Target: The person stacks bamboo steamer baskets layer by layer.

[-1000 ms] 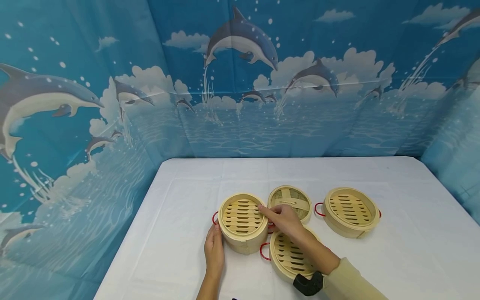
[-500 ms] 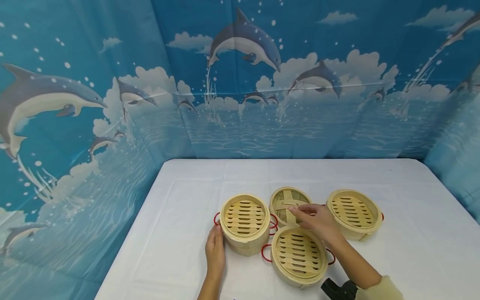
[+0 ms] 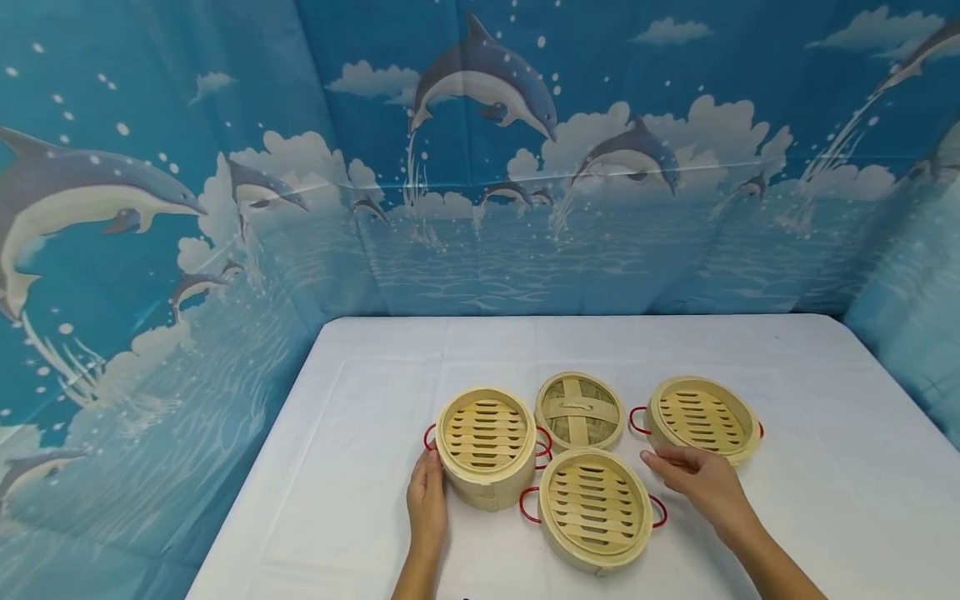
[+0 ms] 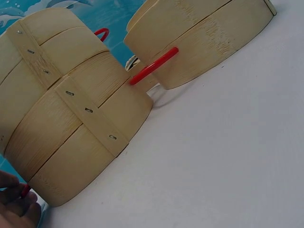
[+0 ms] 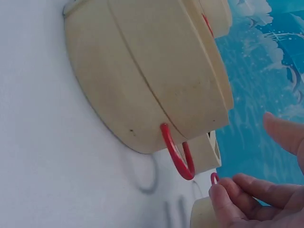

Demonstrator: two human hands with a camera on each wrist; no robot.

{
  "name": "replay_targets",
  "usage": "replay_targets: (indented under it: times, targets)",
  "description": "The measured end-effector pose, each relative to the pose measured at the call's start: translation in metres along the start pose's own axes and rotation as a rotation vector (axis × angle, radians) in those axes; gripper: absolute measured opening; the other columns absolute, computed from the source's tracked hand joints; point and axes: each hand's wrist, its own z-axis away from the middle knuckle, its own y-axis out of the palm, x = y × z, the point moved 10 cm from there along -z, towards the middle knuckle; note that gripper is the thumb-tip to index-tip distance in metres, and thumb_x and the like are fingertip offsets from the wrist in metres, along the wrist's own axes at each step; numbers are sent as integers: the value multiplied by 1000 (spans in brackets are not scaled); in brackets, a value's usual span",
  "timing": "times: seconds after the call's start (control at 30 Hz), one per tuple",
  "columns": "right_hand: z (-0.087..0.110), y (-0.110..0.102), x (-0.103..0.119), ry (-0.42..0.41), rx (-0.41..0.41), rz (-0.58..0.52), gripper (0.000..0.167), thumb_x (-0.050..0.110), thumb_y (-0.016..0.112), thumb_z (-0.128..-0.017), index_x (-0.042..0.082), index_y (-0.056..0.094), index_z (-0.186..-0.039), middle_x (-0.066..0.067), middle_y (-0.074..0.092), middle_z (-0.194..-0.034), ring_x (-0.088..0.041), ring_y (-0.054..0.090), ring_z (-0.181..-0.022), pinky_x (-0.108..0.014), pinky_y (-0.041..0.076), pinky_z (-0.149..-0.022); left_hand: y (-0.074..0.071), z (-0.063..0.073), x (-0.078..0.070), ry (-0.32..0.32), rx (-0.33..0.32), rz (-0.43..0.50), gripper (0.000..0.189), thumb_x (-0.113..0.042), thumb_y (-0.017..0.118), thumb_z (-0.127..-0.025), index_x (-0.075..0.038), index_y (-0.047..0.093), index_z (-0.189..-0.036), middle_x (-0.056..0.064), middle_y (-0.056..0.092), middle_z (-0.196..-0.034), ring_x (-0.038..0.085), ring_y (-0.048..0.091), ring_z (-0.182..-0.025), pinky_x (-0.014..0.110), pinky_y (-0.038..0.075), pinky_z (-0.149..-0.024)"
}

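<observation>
A stack of two bamboo steamer baskets (image 3: 486, 487) stands at the left of the group, slatted tier on top. My left hand (image 3: 427, 504) is at its left side; in the left wrist view the fingers (image 4: 31, 213) pinch a red handle (image 4: 25, 191) low on the stack. Right of the stack, nearer me, sits a single steamer basket (image 3: 596, 508) with red loop handles. My right hand (image 3: 701, 487) hovers between that one and another steamer basket (image 3: 701, 421) at the right. Its fingers are extended and hold nothing; thumb and fingers are apart in the right wrist view.
Behind the front basket lies a round woven bamboo lid (image 3: 579, 411) with a cross band, close to the stack. Everything rests on a white-covered table (image 3: 330, 467). A blue dolphin-print curtain (image 3: 480, 250) hangs behind the table and at its sides.
My right hand has left the top rim of the stack and moved right, past the lid, towards the right-hand basket. The left hand stays at the stack, and the baskets hold their places.
</observation>
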Motion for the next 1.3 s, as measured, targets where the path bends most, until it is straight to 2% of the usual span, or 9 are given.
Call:
replay_targets:
  times: [0.13, 0.23, 0.37, 0.57, 0.8, 0.93, 1.17, 1.3]
  targets:
    - [1, 3, -9, 24, 2, 11, 66, 43, 67, -81, -12, 55, -117, -15, 64, -104, -15, 62, -86, -27, 55, -68, 0, 0, 1, 0, -1, 4, 41, -22, 40, -100, 9, 49, -126, 25, 44, -133, 34, 35, -127, 44, 26, -106]
    - [3, 9, -13, 41, 35, 29, 64, 43, 67, -81, -10, 56, -115, -16, 63, -105, -16, 60, -88, -27, 55, -68, 0, 0, 0, 7, 1, 5, 41, -21, 39, -100, 9, 49, -126, 24, 45, -132, 34, 36, -127, 44, 27, -106]
    - [5, 19, -19, 72, 85, 28, 58, 42, 67, -82, -9, 61, -110, -10, 65, -98, -14, 56, -84, -25, 51, -64, 0, 0, -1, 12, 1, 5, 40, -20, 40, -100, 9, 49, -126, 25, 45, -132, 34, 36, -126, 44, 27, -106]
    - [5, 28, -26, 110, 118, 12, 60, 44, 64, -84, -10, 61, -109, -3, 65, -85, -13, 54, -75, -25, 47, -60, -1, 1, -3, 15, -5, -1, 39, -19, 41, -100, 9, 50, -125, 24, 46, -131, 34, 37, -126, 43, 28, -105]
    - [7, 31, -28, 160, 158, -7, 56, 46, 62, -84, -8, 65, -100, -3, 61, -72, -15, 56, -66, -27, 50, -56, -1, 1, -2, 11, -9, 2, 39, -19, 41, -100, 8, 50, -125, 23, 46, -131, 33, 38, -126, 43, 29, -105]
    - [8, 33, -27, 159, 187, 6, 56, 46, 63, -84, -8, 66, -98, -3, 63, -71, -15, 58, -64, -29, 52, -54, -1, 0, 0, 6, -12, -1, 39, -19, 41, -100, 8, 50, -126, 22, 47, -131, 32, 38, -125, 42, 29, -105]
    - [11, 42, -22, 121, 292, -34, 53, 42, 63, -84, -9, 66, -95, -5, 66, -75, -17, 62, -68, -32, 56, -60, 1, 1, 4, -5, -5, -14, 42, -24, 39, -100, 8, 49, -126, 22, 47, -131, 33, 39, -125, 41, 29, -105]
    - [12, 41, -22, 123, 306, -39, 52, 42, 64, -84, -10, 66, -95, -5, 66, -75, -18, 63, -69, -32, 56, -61, 1, 0, 4, -6, 0, -9, 42, -23, 39, -100, 8, 49, -126, 22, 46, -131, 33, 38, -126, 41, 29, -105]
